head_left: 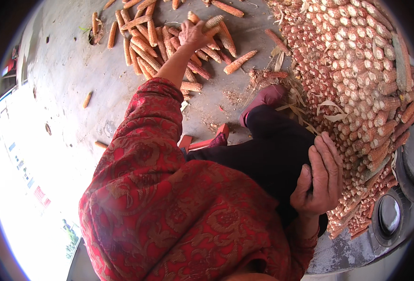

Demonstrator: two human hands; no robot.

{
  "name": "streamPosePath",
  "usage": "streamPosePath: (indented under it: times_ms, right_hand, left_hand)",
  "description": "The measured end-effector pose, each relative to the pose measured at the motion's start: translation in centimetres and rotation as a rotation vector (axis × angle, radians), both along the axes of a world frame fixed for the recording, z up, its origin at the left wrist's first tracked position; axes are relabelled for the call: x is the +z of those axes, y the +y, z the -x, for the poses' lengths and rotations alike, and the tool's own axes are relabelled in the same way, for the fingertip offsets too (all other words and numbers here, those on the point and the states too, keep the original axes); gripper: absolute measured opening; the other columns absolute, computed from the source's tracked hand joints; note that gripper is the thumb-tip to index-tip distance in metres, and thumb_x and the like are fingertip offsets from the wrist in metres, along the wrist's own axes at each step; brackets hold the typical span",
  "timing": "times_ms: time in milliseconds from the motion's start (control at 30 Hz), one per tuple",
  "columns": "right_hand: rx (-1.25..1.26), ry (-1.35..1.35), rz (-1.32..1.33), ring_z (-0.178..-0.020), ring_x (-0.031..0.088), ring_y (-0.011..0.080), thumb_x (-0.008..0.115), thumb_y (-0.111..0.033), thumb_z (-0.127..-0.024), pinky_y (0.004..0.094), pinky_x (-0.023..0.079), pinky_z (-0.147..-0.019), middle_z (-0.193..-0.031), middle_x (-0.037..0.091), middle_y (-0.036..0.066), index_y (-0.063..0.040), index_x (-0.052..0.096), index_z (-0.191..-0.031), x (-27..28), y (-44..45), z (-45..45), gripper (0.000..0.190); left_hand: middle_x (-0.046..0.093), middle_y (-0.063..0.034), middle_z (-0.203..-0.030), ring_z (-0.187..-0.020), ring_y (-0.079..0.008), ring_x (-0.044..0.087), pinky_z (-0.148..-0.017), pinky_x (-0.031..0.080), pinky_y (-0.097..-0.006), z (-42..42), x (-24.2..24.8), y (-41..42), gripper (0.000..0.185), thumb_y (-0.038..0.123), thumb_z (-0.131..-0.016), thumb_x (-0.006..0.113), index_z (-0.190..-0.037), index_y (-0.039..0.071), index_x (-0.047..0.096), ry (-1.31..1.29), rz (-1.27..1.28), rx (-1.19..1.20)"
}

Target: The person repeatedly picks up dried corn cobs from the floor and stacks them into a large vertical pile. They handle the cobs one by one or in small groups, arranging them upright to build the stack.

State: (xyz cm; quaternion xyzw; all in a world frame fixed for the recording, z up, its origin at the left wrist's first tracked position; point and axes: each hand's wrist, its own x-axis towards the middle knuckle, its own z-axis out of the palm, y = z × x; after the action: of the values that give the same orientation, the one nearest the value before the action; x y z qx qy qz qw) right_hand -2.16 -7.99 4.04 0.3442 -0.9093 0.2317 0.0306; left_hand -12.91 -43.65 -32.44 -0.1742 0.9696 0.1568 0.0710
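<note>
My left hand (192, 34) reaches out over a loose heap of bare corncobs (145, 54) on the concrete floor. Its fingers bend down among the cobs, and whether they grip one is hidden. A pale cob (214, 21) lies just right of that hand. My right hand (319, 177) hangs empty beside my bent knee, palm partly turned up, with the thumb apart from the fingers. Close to its fingertips rises a tall stack of corncobs (354, 75), their cut ends facing out.
Black rubber tyres (386, 214) stand at the right behind the stack. Between my feet is a red wooden piece (201, 144), partly covered. Dry husks (294, 105) and crumbs lie by my maroon shoe (265, 100). A single cob (87, 100) rests on the floor (63, 80) at left.
</note>
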Motion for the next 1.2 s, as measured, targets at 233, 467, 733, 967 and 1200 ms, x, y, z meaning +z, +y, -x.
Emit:
streamPosePath:
  times_ms: [233,467,733,967,1200]
  right_hand:
    - [-0.014,-0.026,0.005,-0.103,0.063,0.0436,0.052,-0.008,-0.090,0.0478,0.055,-0.086,-0.108,0.064,0.026,0.013,0.063,-0.102,0.0,0.4,0.3,0.026]
    - [-0.001,-0.054,0.019,-0.100,0.064,0.0435,0.055,-0.007,-0.088,0.0466,0.055,-0.084,-0.106,0.064,0.026,0.012,0.063,-0.102,0.0,0.4,0.4,0.025]
    - [-0.014,-0.002,0.110,-0.099,0.065,0.0421,0.059,-0.006,-0.083,0.0452,0.056,-0.082,-0.103,0.065,0.026,0.012,0.065,-0.098,-0.7,0.7,0.4,0.024]
    - [-0.015,0.002,0.132,-0.098,0.065,0.0410,0.062,-0.003,-0.081,0.0450,0.056,-0.082,-0.101,0.066,0.024,0.011,0.065,-0.096,-0.7,1.0,-0.1,0.022]
    - [-0.021,0.023,0.157,-0.098,0.065,0.0378,0.063,0.000,-0.080,0.0439,0.053,-0.084,-0.100,0.066,0.021,0.009,0.066,-0.096,-0.3,1.0,-0.8,0.018]
  left_hand:
    - [0.018,-0.0154,-0.152,-0.137,-0.0418,0.025,-0.104,0.039,-0.0503,0.6,-0.8,-1.0,0.088,0.047,-0.054,0.083,-0.136,0.031,0.052,-0.256,-0.103,0.053]
    - [0.046,-0.0096,-0.142,-0.138,-0.0418,0.026,-0.111,0.028,-0.0523,3.7,-9.5,-5.2,0.068,0.069,-0.077,0.051,-0.136,0.036,0.050,-0.326,-0.095,-0.538]
    - [0.034,-0.0174,-0.148,-0.130,-0.0373,0.042,-0.105,0.037,-0.0474,1.1,-4.2,-2.4,0.096,0.071,-0.063,0.068,-0.137,0.013,0.050,-0.336,-0.154,-0.247]
    - [0.013,-0.0163,-0.155,-0.136,-0.0384,0.034,-0.110,0.037,-0.0449,-7.5,-0.8,1.6,0.091,0.073,-0.069,0.067,-0.128,0.004,0.058,-0.282,-0.285,-0.274]
    - [0.056,-0.0115,-0.120,-0.110,-0.0265,0.055,-0.094,0.047,-0.0398,-11.5,3.9,2.9,0.068,0.014,-0.070,0.074,-0.131,0.005,0.047,-0.063,-1.642,0.350]
